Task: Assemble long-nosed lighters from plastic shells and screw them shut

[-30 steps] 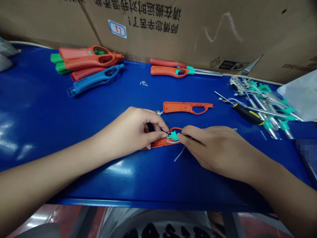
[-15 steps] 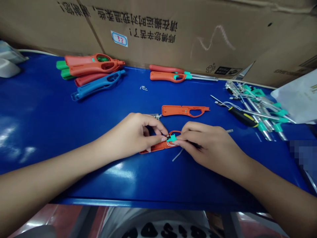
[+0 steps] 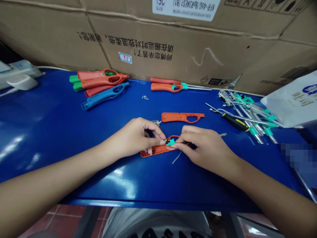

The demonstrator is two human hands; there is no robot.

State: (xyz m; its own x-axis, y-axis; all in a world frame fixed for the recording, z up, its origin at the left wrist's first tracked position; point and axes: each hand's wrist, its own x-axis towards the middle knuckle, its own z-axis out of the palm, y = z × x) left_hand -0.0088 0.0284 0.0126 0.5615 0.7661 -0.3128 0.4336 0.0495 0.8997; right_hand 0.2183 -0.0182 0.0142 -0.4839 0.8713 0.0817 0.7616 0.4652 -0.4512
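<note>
The lighter shell point(image 3: 155, 150) is made of smooth orange plastic with a soft shine, and the teal plastic piece point(image 3: 170, 142) on it has the same smooth look. The blue table top point(image 3: 74, 180) has a very glossy painted surface that throws back white patches of light, while the cardboard boxes point(image 3: 158, 43) behind it are matt, brown and a little rough. At the right side, the lighter tubes point(image 3: 255, 131) are of bright, smooth metal, the screwdriver handle point(image 3: 235, 123) is of glossy black and yellow plastic, and the white plastic bag point(image 3: 289, 99) is thin with a light sheen.
</note>
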